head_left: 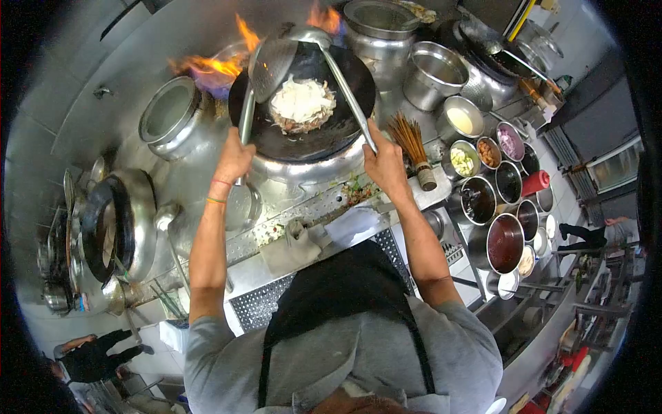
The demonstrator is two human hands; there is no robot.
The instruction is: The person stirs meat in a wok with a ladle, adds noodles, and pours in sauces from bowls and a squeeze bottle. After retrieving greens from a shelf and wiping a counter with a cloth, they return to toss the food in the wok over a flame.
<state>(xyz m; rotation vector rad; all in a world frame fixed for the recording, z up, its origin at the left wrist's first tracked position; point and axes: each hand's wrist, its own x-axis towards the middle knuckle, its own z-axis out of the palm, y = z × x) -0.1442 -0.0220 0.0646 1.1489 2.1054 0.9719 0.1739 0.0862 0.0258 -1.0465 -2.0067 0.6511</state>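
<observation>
Head view: one wok [331, 131]; left hand [234, 159] skimmer [274, 65], right hand [385, 164] ladle [343, 86].

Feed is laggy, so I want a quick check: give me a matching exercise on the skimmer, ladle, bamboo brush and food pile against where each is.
Things:
1 skimmer
2 ladle
3 bamboo brush
4 food pile

Places:
A in the wok
B held by the right hand
C held by the left hand
D lying just right of the wok

Pairs: 1-C, 2-B, 3-D, 4-A.
</observation>
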